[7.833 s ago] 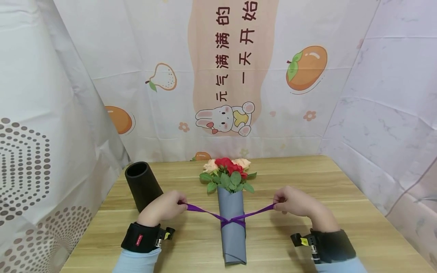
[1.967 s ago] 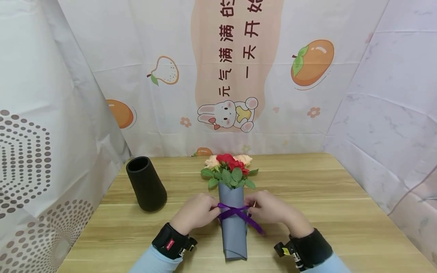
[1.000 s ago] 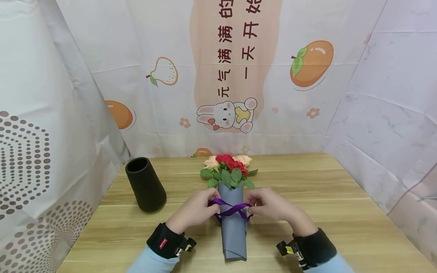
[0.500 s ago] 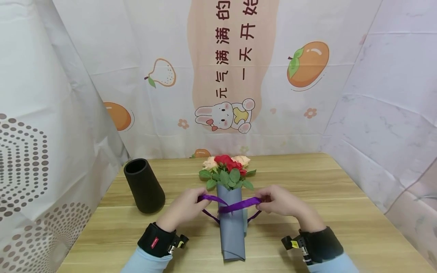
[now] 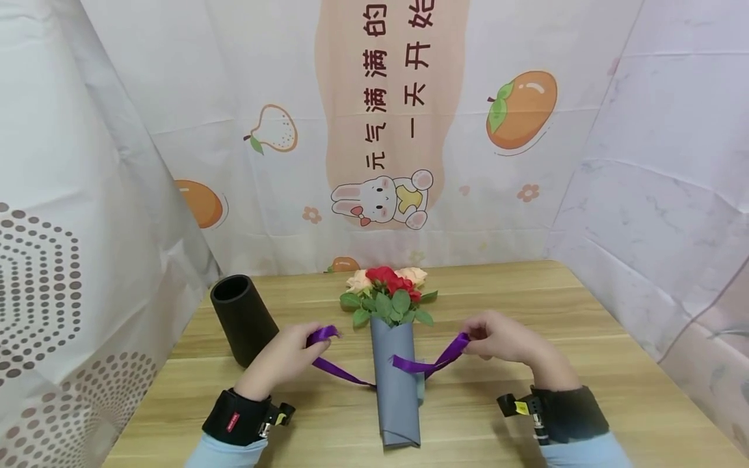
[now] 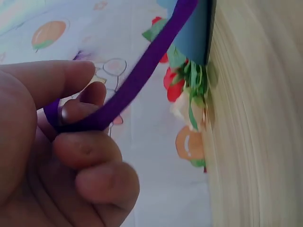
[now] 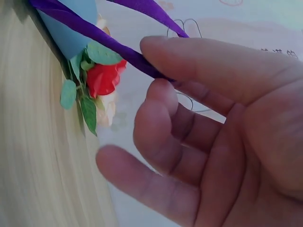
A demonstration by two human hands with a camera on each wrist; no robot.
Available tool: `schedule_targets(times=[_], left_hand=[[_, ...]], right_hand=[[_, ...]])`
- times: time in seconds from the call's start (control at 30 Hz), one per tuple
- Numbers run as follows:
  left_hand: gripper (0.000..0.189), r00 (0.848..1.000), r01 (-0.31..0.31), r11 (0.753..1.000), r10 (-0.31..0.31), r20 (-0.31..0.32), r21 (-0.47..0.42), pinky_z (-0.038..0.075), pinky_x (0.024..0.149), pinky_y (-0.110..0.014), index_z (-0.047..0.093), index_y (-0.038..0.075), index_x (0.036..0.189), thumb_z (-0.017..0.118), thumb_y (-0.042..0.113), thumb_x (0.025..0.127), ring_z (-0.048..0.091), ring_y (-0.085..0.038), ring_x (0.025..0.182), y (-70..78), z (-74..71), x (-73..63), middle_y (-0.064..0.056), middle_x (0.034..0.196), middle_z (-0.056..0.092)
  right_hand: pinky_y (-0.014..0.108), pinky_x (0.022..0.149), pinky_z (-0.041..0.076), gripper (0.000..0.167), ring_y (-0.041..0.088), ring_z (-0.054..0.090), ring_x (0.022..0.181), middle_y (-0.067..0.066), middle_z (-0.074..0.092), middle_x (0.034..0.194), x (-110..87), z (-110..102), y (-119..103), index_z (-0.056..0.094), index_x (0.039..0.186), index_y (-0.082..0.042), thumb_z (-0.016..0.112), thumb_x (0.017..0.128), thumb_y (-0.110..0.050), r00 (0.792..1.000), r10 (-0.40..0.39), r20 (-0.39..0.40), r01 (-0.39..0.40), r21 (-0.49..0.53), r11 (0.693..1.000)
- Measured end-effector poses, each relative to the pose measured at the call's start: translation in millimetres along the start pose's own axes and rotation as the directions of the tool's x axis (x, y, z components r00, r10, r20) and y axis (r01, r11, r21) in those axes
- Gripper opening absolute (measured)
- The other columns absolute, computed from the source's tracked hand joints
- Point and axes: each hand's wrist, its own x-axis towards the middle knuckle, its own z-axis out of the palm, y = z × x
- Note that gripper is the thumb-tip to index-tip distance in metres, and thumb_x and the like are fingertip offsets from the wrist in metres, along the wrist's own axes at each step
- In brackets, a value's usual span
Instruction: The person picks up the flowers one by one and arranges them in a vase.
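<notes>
A bouquet of red and peach roses [image 5: 391,281] with green leaves lies on the table, its stems rolled in grey-blue wrapping paper [image 5: 396,406]. To its left, my left hand [image 5: 285,357] holds one end of a purple ribbon [image 5: 345,373], which runs back to the wrap's left side. In the left wrist view the ribbon [image 6: 137,75] passes between the curled fingers. On the other side, my right hand [image 5: 500,339] pinches the ribbon's other length between thumb and fingers, and its loose tip hangs over the paper. The two lengths do not cross on the front of the wrap.
A black tapered vase [image 5: 242,318] stands at the left of the wooden table [image 5: 328,422], right behind my left hand. A printed white curtain [image 5: 281,214] hangs along the table's back edge, with more cloth at both sides.
Earlier the ribbon lengths crossed over the wrap's front with my hands close beside it. My hands have since moved apart, left and right, and the crossing has come undone.
</notes>
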Motion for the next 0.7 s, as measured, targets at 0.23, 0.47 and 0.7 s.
schedule_targets(times=[0.23, 0.47, 0.7], left_hand=[[0.02, 0.999, -0.045, 0.998, 0.046, -0.029, 0.042, 0.035, 0.05, -0.022, 0.058, 0.018, 0.081, 0.068, 0.013, 0.098, 0.042, -0.005, 0.054, -9.4, -9.2, -8.8, 0.009, 0.065, 0.045], [0.023, 0.997, -0.064, 0.996, 0.066, -0.041, 0.067, 0.036, 0.051, -0.022, 0.057, 0.019, 0.078, 0.07, 0.013, 0.096, 0.042, -0.003, 0.056, -16.2, -13.1, -17.0, 0.01, 0.064, 0.044], [0.022, 0.996, -0.077, 0.995, 0.079, -0.044, 0.06, 0.037, 0.052, -0.022, 0.059, 0.019, 0.08, 0.072, 0.008, 0.094, 0.043, -0.003, 0.056, -23.0, -16.2, -24.9, 0.01, 0.065, 0.046]], right_hand=[[0.025, 0.051, 0.043, 0.01, 0.009, 0.05, 0.057, -0.005, 0.056, 0.066, -5.9, -8, 4, 0.071, 0.088, -0.014, 0.074, 0.089, -0.005, 0.999, -0.001, -0.035, 0.001, -0.003, 1.0], [0.025, 0.052, 0.044, 0.011, 0.008, 0.051, 0.058, -0.006, 0.055, 0.066, -16.2, -11, 6, 0.067, 0.087, -0.012, 0.074, 0.089, -0.004, 0.999, -0.008, -0.043, 0.009, 0.014, 1.0], [0.025, 0.049, 0.044, 0.009, 0.008, 0.052, 0.054, -0.006, 0.055, 0.063, -29.3, -15, 18, 0.066, 0.087, -0.011, 0.071, 0.092, -0.005, 0.999, 0.01, -0.051, -0.01, 0.003, 1.0]])
